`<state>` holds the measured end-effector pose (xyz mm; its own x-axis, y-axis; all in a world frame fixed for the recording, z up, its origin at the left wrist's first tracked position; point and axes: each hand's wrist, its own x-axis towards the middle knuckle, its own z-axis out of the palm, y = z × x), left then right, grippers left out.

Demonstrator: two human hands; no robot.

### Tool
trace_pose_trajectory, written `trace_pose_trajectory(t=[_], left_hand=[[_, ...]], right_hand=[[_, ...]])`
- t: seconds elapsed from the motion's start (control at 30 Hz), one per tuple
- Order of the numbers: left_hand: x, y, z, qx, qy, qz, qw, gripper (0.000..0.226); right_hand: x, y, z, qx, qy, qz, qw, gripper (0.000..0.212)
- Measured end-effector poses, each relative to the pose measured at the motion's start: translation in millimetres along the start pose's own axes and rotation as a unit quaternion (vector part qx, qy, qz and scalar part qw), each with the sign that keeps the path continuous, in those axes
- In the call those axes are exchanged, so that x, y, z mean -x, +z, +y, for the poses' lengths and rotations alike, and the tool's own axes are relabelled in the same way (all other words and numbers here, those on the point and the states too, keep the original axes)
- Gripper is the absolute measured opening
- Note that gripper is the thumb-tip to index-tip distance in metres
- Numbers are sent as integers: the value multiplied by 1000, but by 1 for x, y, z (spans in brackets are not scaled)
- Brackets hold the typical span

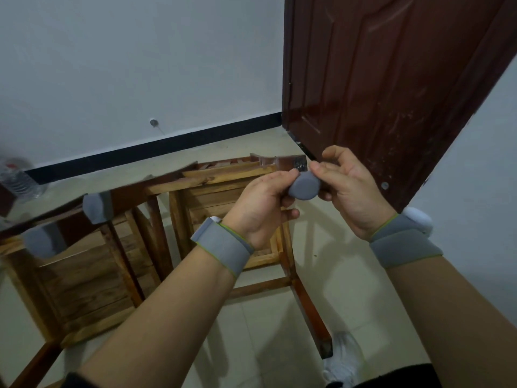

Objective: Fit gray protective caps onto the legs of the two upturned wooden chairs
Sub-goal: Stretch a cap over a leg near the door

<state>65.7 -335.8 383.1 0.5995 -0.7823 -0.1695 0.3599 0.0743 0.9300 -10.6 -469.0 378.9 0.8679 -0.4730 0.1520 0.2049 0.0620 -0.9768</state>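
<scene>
Two upturned wooden chairs stand side by side on the floor, the left chair [84,292] and the right chair [212,191]. A gray cap [305,188] is held between both hands above the right chair. My left hand [263,205] grips its left side and my right hand [349,186] pinches its right edge. Just behind the cap a bare, dark-tipped leg end [296,163] sticks up. Two legs at the left carry gray caps, a far capped leg [98,207] and a near capped leg [42,242].
A dark red door [377,93] stands ajar right behind the chairs. A clear plastic water bottle [19,177] lies at the far left by the wall. A bare chair leg [310,317] points toward my white shoe [344,359] on the tiled floor.
</scene>
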Motion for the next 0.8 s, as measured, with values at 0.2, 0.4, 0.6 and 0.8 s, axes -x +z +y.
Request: trace_pose_trajectory(t=[0.2, 0.4, 0.6, 0.8], left_hand=[[-10, 3, 1, -15, 3, 74, 997, 16], [-28, 14, 4, -15, 15, 162, 987, 12], [-43, 17, 12, -3, 33, 229, 973, 14], [-53, 13, 8, -12, 19, 239, 971, 13]], right_hand=[[-7, -1, 0, 41, 12, -9, 999, 19], [-24, -5, 2, 47, 1, 47, 998, 21], [-48, -9, 6, 66, 27, 82, 994, 23], [-59, -12, 16, 59, 47, 84, 994, 24]])
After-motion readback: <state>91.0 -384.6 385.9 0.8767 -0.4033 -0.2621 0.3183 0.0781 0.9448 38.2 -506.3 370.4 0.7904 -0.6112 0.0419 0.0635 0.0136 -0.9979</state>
